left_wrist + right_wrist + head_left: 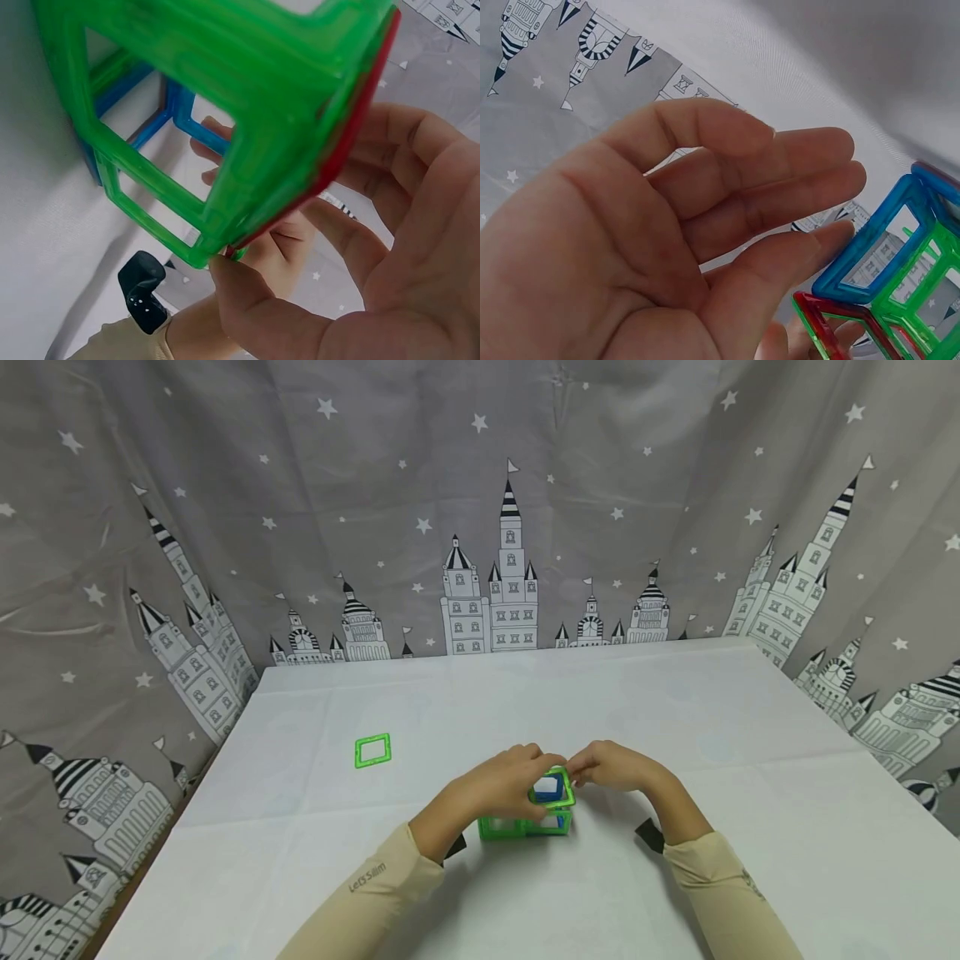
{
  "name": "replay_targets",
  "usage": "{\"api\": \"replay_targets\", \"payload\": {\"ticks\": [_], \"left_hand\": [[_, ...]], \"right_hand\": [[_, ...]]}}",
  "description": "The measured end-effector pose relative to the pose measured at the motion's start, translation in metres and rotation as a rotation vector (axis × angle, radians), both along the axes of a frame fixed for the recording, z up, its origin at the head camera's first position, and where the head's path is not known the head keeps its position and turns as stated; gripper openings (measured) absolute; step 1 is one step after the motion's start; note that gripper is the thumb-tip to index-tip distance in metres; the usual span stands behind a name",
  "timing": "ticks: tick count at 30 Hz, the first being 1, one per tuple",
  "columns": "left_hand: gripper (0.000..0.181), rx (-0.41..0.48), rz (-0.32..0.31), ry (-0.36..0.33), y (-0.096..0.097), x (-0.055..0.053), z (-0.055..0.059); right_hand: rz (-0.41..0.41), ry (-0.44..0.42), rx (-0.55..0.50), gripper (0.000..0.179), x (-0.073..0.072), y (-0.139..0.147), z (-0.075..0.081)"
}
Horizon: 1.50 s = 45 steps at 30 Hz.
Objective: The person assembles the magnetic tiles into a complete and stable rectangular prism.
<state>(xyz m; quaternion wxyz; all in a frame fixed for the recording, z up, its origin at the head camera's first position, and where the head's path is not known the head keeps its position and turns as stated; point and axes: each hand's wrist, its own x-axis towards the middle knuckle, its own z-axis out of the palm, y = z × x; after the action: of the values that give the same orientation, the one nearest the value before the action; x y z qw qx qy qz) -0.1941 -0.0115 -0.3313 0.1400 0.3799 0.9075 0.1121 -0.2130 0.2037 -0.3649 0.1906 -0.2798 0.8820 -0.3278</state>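
Note:
A small box-like build of magnetic tiles [502, 832] stands on the white table, made of green, blue and red open frames. My left hand [504, 783] grips its raised upper part from the left. In the left wrist view the thumb [244, 289] presses a green corner beside a red tile [358, 112], and the fingers lie behind it. On the other side, my right hand [613, 766] is close to the build. In the right wrist view its thumb tip [832, 238] is right at the edge of a blue tile [866, 236], with the other fingers loosely bent.
A loose green rectangular tile [372, 763] lies flat on the table [300, 860], left of the build and farther back. A grey curtain [360, 485] printed with castles and stars hangs behind and beside the table. Dark wrist-camera pieces [649, 836] stick out at both wrists.

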Motion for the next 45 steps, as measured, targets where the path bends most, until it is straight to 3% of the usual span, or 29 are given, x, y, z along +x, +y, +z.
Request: {"api": "replay_targets", "payload": {"ticks": [17,27,32,39,45], "left_hand": [[0.060,-0.035,-0.010,-0.076,0.001,-0.002,0.004],[0.054,0.007,-0.024,-0.093,-0.001,-0.001,0.002],[0.056,0.021,-0.026,-0.107,-0.004,-0.003,0.001],[0.064,0.044,0.034,-0.134,-0.022,-0.007,-0.005],[0.068,0.137,0.110,-0.194,-0.053,-0.008,-0.016]], "right_hand": [[0.002,0.025,0.042,0.025,0.002,0.000,0.004],[0.021,0.006,0.041,0.024,0.004,-0.001,0.007],[0.043,0.013,0.051,0.034,0.004,0.000,0.006],[0.042,-0.032,0.054,0.041,0.004,0.000,0.007],[0.003,-0.078,0.052,0.039,0.006,-0.001,0.007]]}}
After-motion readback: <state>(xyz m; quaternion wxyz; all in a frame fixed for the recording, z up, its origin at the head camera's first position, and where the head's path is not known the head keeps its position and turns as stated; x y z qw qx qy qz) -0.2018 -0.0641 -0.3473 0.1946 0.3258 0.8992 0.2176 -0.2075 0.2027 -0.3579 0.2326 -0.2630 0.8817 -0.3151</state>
